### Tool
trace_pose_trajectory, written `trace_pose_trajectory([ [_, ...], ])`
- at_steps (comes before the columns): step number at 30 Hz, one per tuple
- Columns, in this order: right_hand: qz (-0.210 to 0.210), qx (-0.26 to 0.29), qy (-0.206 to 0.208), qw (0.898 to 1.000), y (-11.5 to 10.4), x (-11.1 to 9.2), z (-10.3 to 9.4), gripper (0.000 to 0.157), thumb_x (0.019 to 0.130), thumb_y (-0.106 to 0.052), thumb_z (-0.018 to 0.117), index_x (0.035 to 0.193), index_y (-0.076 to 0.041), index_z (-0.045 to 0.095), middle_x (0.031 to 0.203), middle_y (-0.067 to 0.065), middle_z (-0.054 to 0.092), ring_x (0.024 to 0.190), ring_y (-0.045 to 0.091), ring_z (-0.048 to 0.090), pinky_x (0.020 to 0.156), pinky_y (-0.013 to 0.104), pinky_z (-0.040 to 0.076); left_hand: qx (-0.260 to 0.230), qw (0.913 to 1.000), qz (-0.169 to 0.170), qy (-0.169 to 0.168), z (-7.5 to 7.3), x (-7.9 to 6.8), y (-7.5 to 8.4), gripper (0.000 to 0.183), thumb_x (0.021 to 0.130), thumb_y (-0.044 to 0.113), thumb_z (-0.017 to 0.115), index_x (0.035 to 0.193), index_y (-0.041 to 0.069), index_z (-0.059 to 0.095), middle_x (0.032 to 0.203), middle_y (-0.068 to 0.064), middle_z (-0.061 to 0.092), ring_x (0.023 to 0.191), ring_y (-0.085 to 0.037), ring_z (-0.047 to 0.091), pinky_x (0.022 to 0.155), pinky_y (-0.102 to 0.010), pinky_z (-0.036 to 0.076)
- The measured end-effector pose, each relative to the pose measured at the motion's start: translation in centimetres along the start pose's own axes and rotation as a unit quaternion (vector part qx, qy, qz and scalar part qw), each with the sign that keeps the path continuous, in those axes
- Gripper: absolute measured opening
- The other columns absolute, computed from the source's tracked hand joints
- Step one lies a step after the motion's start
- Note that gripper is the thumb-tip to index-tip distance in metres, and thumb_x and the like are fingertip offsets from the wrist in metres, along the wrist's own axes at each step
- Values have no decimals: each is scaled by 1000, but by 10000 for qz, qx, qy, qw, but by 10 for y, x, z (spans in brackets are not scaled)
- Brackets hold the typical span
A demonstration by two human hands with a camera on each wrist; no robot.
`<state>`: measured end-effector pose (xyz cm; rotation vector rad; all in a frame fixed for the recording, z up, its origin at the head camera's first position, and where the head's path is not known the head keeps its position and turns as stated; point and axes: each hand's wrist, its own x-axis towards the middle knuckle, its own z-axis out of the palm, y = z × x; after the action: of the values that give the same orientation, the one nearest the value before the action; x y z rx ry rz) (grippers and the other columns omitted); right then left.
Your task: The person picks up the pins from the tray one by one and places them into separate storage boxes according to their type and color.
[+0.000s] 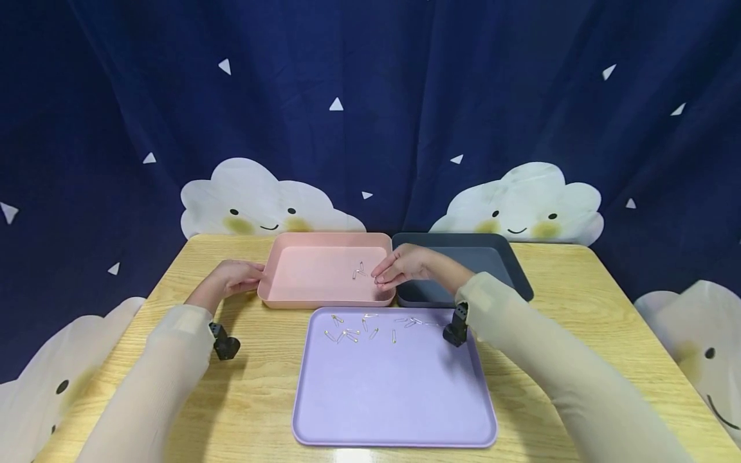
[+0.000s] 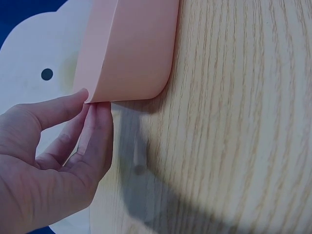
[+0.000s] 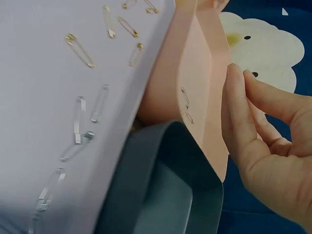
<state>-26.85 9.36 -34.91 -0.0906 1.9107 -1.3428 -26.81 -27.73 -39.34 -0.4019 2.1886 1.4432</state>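
On a table (image 1: 260, 386) before a curtain (image 1: 393, 77), a pink tray (image 1: 312, 273), some pins (image 1: 355, 274) inside, is pinched by the left hand (image 1: 233, 276). A dark tray (image 1: 483, 258) alongside is part-blocked by the right hand (image 1: 403, 264), fingertips touching, hold unclear.

Safety pins (image 1: 354, 274) inside pink tray (image 1: 312, 276)

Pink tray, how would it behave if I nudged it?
The pink tray would likely slide rather than tip, being wide and low. It looks thin-walled, so probably light but fairly stiff. Loose safety pins inside might skid.
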Motion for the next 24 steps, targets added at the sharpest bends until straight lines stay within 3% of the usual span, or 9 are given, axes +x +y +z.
trace_pose_trajectory([
  [5, 16, -152, 187, 9997, -11, 11, -4, 41, 87, 12, 58, 127, 18, 51, 81, 8, 73, 71, 11, 69, 93, 35, 56, 78, 9999, -79, 66, 0, 0, 0, 54, 94, 16, 59, 144, 3, 41, 151, -19, 40, 81, 0, 60, 91, -21, 55],
  [8, 92, -240, 384, 9989, -17, 18, -6, 40, 85, 11, 61, 124, 16, 55, 87, 13, 74, 70, 11, 69, 97, 38, 52, 56, 9999, -87, 83, 1, 0, 0, 54, 94, 15, 59, 144, 3, 42, 150, -19, 40, 77, 2, 60, 88, -19, 56],
  [12, 212, -311, 536, 9979, -23, 28, -9, 41, 84, 11, 62, 124, 15, 55, 77, 8, 72, 65, 11, 68, 86, 31, 59, 45, 9999, -106, 92, 0, 0, 0, 54, 94, 15, 60, 144, 3, 41, 150, -19, 40, 76, 2, 60, 85, -17, 56],
  [16, 395, -363, 638, 9965, -29, 37, -11, 43, 86, 10, 62, 127, 14, 53, 68, 3, 68, 63, 10, 66, 76, 24, 60, 46, 9998, -141, 92, -1, 1, -1, 55, 94, 15, 59, 144, 4, 41, 151, -18, 40, 83, -1, 61, 93, -22, 54],
  [24, 656, -399, 989, 9921, -39, 52, -8, 37, 85, 10, 63, 122, 11, 58, 66, 5, 65, 63, 11, 64, 88, 28, 58, -22, 9999, -146, 86, -1, 1, 0, 54, 94, 14, 58, 144, 3, 41, 151, -18, 40, 85, -2, 60, 90, -20, 55],
])
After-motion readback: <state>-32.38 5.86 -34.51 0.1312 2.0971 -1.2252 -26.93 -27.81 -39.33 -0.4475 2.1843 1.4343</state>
